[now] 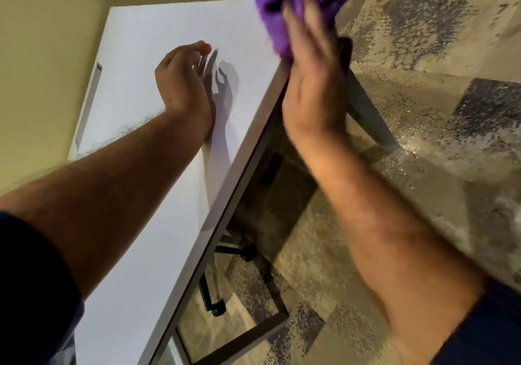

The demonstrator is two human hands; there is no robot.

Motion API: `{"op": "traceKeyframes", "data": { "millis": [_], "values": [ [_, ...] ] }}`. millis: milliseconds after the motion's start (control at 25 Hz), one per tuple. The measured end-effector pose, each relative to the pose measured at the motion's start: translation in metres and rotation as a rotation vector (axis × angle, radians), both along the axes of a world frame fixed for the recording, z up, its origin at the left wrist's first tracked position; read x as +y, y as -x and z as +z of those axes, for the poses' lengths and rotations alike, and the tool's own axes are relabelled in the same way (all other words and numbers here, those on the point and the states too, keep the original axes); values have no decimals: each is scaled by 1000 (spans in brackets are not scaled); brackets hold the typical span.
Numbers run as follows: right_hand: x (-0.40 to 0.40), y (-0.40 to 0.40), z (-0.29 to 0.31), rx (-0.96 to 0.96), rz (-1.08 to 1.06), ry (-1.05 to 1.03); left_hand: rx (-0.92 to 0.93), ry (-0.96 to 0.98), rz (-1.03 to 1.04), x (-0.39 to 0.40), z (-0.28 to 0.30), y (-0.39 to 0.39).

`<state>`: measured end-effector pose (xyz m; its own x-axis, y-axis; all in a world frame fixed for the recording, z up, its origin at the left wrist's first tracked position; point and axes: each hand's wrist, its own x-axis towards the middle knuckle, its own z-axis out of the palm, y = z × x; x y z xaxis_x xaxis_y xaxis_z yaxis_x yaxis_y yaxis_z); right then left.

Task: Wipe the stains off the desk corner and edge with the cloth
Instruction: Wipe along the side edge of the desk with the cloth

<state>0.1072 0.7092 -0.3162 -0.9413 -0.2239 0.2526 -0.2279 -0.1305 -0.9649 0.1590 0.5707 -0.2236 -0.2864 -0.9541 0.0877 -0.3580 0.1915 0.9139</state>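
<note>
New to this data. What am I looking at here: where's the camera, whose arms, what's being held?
There is no machine: a person works with bare hands, and the single picture comes from a wide-angle camera on their head, looking forward and down. The left hand rests on the white desk, its fingers loosely curled and holding nothing. The right hand presses a purple cloth against the desk's edge near the far corner; it is blurred by motion. Below are the desk's grey frame, chair casters and patterned carpet. Stains cannot be made out.
</note>
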Motion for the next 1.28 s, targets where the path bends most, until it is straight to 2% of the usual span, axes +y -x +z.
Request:
{"op": "traceKeyframes", "data": {
  "millis": [120,200,320,480,640,800,840,920,1000,1080,1160,1240,1280],
  "values": [
    [0,77,-13,-193,171,10,-58,20,7,2,2,4],
    [4,71,-13,-268,167,110,-93,18,-7,3,5,5],
    [10,20,-5,-311,67,335,-139,47,-9,6,3,5],
    [21,-86,-3,-252,1,254,-119,59,-42,2,2,5],
    [33,-175,-8,-242,129,263,-180,150,-105,5,0,5],
    [65,-206,-2,-189,333,255,-240,136,-123,7,5,5],
    [74,-209,-1,-243,379,285,-254,134,-132,8,4,3],
    [84,-206,4,-541,362,389,-244,139,-161,11,3,1],
    [86,-185,15,-728,207,466,-207,162,-191,14,2,1],
    [83,-148,27,-730,47,538,-194,171,-203,9,0,2],
    [72,-106,31,-645,-64,559,-223,169,-202,5,-1,3],
    [49,-72,31,-523,-53,471,-285,184,-202,4,-2,3],
    [38,-62,31,-440,-19,350,-326,194,-201,5,-2,5]
  ]
}}
